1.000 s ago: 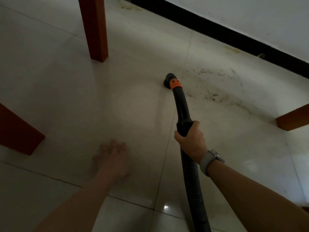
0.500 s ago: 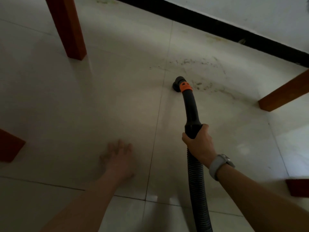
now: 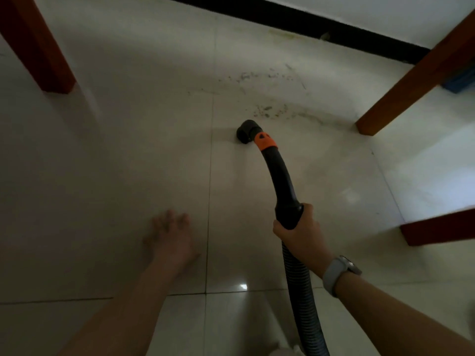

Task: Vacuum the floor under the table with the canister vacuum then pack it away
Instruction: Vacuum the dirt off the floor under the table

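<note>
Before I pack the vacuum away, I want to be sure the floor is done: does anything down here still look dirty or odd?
Yes. Specks of debris still lie on the tile just beyond the nozzle, with a fainter scatter nearer the wall. The right hand grips the hose handle; the left hand rests on the floor.

white wall (image 3: 359, 6), black baseboard (image 3: 295, 20), blue object (image 3: 461, 82)

Black vacuum wand (image 3: 281, 176) curves up from the near right, an orange collar (image 3: 264, 141) just behind its stubby black nozzle (image 3: 246, 131), which sits mouth-down on the pale tile floor (image 3: 128, 150). Ribbed black hose (image 3: 303, 299) trails off toward the near edge. Scattered dirt specks (image 3: 267, 111) lie just beyond the nozzle.
</note>
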The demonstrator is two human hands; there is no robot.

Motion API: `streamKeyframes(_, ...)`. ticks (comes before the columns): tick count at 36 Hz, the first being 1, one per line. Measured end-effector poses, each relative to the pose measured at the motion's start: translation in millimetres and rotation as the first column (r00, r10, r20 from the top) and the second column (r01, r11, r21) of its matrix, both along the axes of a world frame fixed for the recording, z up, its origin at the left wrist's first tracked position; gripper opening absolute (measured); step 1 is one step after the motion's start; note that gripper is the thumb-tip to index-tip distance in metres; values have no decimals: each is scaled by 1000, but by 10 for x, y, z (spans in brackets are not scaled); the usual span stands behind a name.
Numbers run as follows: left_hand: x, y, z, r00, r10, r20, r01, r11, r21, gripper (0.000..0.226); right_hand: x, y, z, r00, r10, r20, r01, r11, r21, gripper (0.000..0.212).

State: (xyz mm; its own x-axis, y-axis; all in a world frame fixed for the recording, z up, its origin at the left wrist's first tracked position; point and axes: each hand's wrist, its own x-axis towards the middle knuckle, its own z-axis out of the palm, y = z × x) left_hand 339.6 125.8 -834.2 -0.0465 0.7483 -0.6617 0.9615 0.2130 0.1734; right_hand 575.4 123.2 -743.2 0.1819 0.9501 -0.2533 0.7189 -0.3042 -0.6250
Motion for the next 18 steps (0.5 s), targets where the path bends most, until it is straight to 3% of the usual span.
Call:
streamKeyframes(3,46,7,-11,999,-45,9,45,999,-2,93,14,-18,28,1000,-12,-3,12,1000,7,40)
streamKeyframes(10,24,58,-47,999,-32,37,32,999,5,80,107,-45,111,982,160,104,-157,987,-42,44)
streamKeyframes(18,-185,42,-91,1000,-31,4,31,999,42,92,-173,372,40,979,161,124,-165,986,17,44)
